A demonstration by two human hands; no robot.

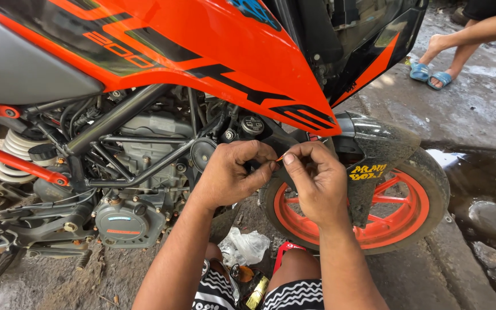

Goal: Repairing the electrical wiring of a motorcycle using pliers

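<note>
An orange and black motorcycle (162,51) stands side-on in front of me, its engine (139,172) exposed under the tank panel. My left hand (231,172) and my right hand (317,178) meet just below the panel's tip, near the front of the engine. Together the fingertips pinch a tiny orange-tipped part (279,157); what it is cannot be made out. The orange front wheel (386,206) with its black mudguard sits right behind my right hand.
A crumpled clear plastic bag (247,245) and small items lie on the ground between my knees. Another person's legs in blue sandals (430,73) are at the top right. A puddle with stones (483,195) lies right of the wheel.
</note>
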